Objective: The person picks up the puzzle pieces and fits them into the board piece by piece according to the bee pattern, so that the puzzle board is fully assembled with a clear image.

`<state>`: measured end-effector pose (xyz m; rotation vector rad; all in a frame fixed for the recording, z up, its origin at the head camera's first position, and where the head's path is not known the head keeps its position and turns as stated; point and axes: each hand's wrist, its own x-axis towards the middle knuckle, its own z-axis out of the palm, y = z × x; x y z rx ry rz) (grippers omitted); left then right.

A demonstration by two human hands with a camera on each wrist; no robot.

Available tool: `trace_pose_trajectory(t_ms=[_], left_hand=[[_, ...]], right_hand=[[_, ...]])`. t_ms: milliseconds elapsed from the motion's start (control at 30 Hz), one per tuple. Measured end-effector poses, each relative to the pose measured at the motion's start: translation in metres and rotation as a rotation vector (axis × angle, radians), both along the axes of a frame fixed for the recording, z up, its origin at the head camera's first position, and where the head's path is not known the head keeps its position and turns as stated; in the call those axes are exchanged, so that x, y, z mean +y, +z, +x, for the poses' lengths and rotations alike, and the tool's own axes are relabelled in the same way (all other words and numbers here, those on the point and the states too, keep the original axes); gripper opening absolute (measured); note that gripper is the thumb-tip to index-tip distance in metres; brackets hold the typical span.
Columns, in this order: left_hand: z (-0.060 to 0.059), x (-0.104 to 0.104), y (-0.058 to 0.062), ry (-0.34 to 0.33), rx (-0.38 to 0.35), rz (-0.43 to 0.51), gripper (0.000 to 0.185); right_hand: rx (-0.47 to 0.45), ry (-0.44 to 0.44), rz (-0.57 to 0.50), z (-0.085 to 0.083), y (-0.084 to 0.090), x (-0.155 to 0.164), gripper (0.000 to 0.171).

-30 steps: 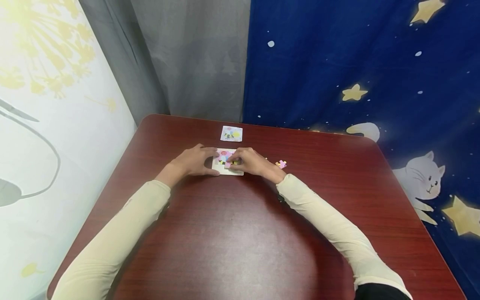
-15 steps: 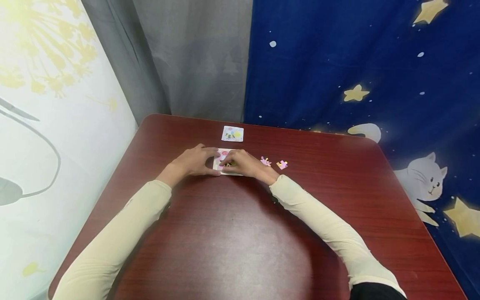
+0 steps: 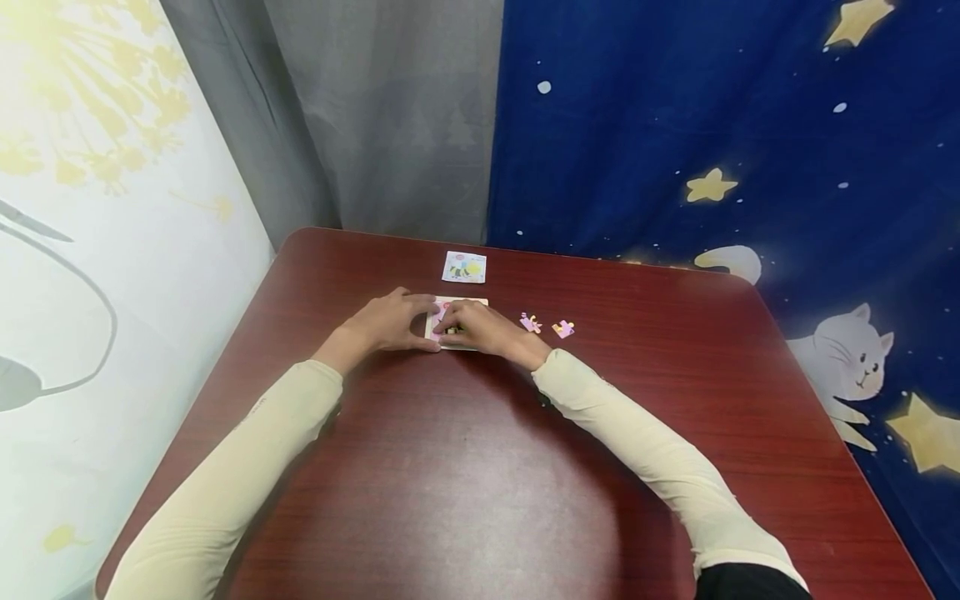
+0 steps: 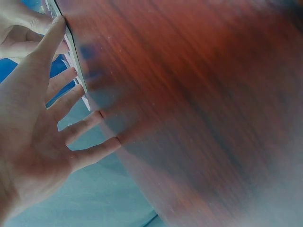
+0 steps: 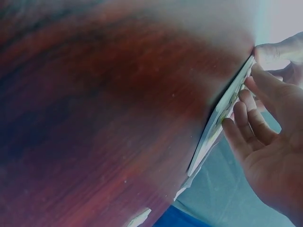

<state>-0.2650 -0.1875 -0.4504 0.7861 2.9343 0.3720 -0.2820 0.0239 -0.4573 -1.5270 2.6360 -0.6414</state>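
Observation:
A small white puzzle board (image 3: 476,303) lies on the dark red table (image 3: 465,467), mostly covered by my hands. My left hand (image 3: 396,321) rests at the board's left edge. In the left wrist view its fingers (image 4: 83,125) are straight and spread on the table, and the thumb touches the board's edge (image 4: 73,54). My right hand (image 3: 471,327) lies flat over the board. The right wrist view shows its fingers (image 5: 248,111) pressing down on the board's top face (image 5: 218,117). Whatever lies under those fingers is hidden.
Two loose pink puzzle pieces (image 3: 531,322) (image 3: 563,329) lie right of the board. A small picture card (image 3: 464,267) sits behind it near the far edge. A grey curtain (image 3: 375,117) and a blue star-patterned cloth (image 3: 712,125) hang behind the table.
My right hand has slid left across the board, uncovering a second loose piece on the table to its right. The left hand has stayed put.

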Motion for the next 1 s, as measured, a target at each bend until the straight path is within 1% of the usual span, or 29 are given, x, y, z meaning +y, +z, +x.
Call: trace_pose_trajectory(t_ms=[300,500,633,800,1000], left_hand=[[0.001,0.001,-0.001,-0.003,-0.004,0.004,0.078],[0.000,0.002,-0.002,-0.012,-0.006,-0.006,0.078],[-0.001,0.002,-0.002,-0.015,-0.011,-0.035,0.079],[-0.001,0.001,-0.001,0.002,-0.014,-0.049,0.080],[0.000,0.002,-0.003,0.002,0.001,-0.042,0.080]], right_hand=[[0.013,-0.057,-0.031,0.003,-0.006,0.001,0.012],[0.011,-0.096,-0.038,0.004,-0.006,0.011,0.016],[0.002,-0.139,-0.078,0.002,0.001,0.029,0.020],[0.006,-0.200,-0.117,-0.005,0.011,0.061,0.022],[-0.013,-0.320,-0.065,-0.011,0.016,0.103,0.025]])
